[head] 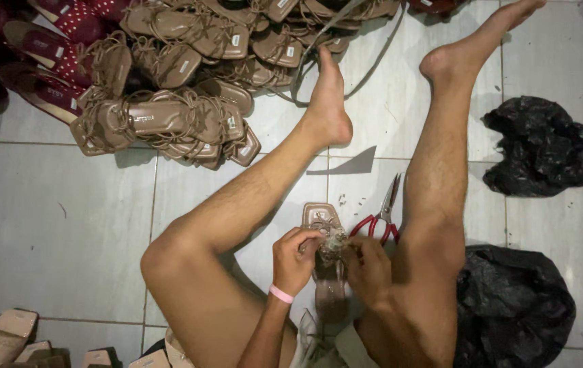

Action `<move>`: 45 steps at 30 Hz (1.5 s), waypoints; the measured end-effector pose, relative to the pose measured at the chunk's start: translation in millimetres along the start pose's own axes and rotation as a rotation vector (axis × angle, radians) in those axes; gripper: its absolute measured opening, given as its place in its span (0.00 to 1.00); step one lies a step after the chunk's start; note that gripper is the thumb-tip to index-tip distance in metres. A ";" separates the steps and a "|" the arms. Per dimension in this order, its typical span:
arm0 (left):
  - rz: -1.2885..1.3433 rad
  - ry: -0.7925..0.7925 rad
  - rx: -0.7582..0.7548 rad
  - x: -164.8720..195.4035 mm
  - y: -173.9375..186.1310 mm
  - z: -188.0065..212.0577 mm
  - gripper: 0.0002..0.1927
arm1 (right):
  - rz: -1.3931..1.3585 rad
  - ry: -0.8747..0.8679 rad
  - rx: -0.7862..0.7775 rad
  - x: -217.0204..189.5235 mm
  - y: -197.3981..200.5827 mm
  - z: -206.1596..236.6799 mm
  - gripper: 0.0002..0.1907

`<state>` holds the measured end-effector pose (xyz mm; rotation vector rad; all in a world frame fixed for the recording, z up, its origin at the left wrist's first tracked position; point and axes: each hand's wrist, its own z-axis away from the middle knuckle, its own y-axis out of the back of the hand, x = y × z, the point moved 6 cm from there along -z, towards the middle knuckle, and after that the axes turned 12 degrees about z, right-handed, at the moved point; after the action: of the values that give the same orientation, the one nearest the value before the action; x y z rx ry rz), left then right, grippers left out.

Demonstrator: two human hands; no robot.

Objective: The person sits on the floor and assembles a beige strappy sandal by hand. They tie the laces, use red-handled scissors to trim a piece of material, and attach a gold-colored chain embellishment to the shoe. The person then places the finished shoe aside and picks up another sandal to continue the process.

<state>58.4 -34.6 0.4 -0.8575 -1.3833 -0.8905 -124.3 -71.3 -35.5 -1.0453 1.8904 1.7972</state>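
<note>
Both the left hand and the right hand pinch the tangled straps at the middle of a brown strappy sandal, which lies on the tiled floor between the person's legs. Red-handled scissors rest just beyond the right fingers, and a pile of matching sandals lies well beyond the left fingers.

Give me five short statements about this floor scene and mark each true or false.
1. Both hands, left hand and right hand, are on a brown sandal. True.
2. The scissors have blue handles. False: the handles are red.
3. The scissors lie on the tiled floor beside the sandal. True.
4. A pink band is on the right wrist. False: it is on the left wrist.
5. The sandal pile lies beyond the feet and to the left. True.
</note>
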 end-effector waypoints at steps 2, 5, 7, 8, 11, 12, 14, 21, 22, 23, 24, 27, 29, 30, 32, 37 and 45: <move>-0.002 0.106 0.022 -4.9 -1.2 3.0 0.06 | -0.011 -0.013 0.014 -0.6 1.5 3.3 0.07; 0.022 0.171 0.077 -8.2 -1.7 5.2 0.06 | -0.075 -0.129 -0.048 8.3 -4.0 7.6 0.06; 0.040 0.185 0.091 -9.6 -1.0 4.4 0.06 | -0.119 -0.140 -0.059 12.0 -6.9 7.3 0.05; 0.046 0.194 0.088 -10.3 -0.2 3.7 0.06 | -0.118 -0.112 -0.026 11.7 -5.9 6.3 0.06; 0.229 0.177 -0.060 -8.0 -4.5 0.4 0.05 | -0.137 -0.102 0.004 13.2 -1.9 3.5 0.06; 0.314 0.161 -0.137 -5.4 -7.8 -0.6 0.05 | -0.165 -0.143 -0.018 15.5 -1.4 2.3 0.06; 0.156 0.115 -0.209 -0.6 -9.6 -0.2 0.08 | -0.186 -0.165 -0.096 14.8 -0.5 -0.3 0.10; 0.051 -0.028 -0.168 14.4 -10.3 3.7 0.10 | -0.120 0.112 -0.065 -12.5 12.8 -11.1 0.14; 0.039 -0.028 -0.177 14.4 -10.4 3.9 0.09 | -0.106 0.136 -0.047 -14.6 14.4 -11.3 0.13; 0.024 -0.029 -0.184 14.3 -10.2 3.9 0.09 | -0.121 0.104 -0.057 -13.0 14.4 -11.3 0.13; 0.008 -0.029 -0.191 13.9 -9.4 3.9 0.08 | -0.137 0.071 -0.069 -11.1 14.3 -10.7 0.12; 0.020 0.005 -0.140 11.0 -3.6 2.4 0.07 | -0.129 -0.060 -0.128 -2.3 13.0 -7.3 0.10; -0.008 -0.021 -0.123 12.4 -2.9 3.8 0.08 | -0.114 -0.078 -0.116 -1.2 13.5 -4.5 0.09; -0.022 -0.034 -0.114 13.1 -3.0 4.7 0.08 | -0.112 -0.044 -0.083 -3.7 14.5 -3.5 0.09; -0.030 -0.022 -0.078 12.3 -2.7 6.5 0.09 | -0.087 0.008 -0.015 -8.0 15.9 -1.7 0.08; -0.040 -0.062 -0.007 13.0 -2.7 11.2 0.08 | -0.144 0.002 0.049 -8.9 16.5 3.8 0.08; -0.038 -0.030 0.013 8.4 -1.4 5.2 0.08 | -0.118 -0.141 -0.087 12.5 7.7 1.4 0.08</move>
<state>54.9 -30.6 8.9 -0.8397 -1.4339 -0.8998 -138.4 -73.9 -38.7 -1.0081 1.6469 1.8481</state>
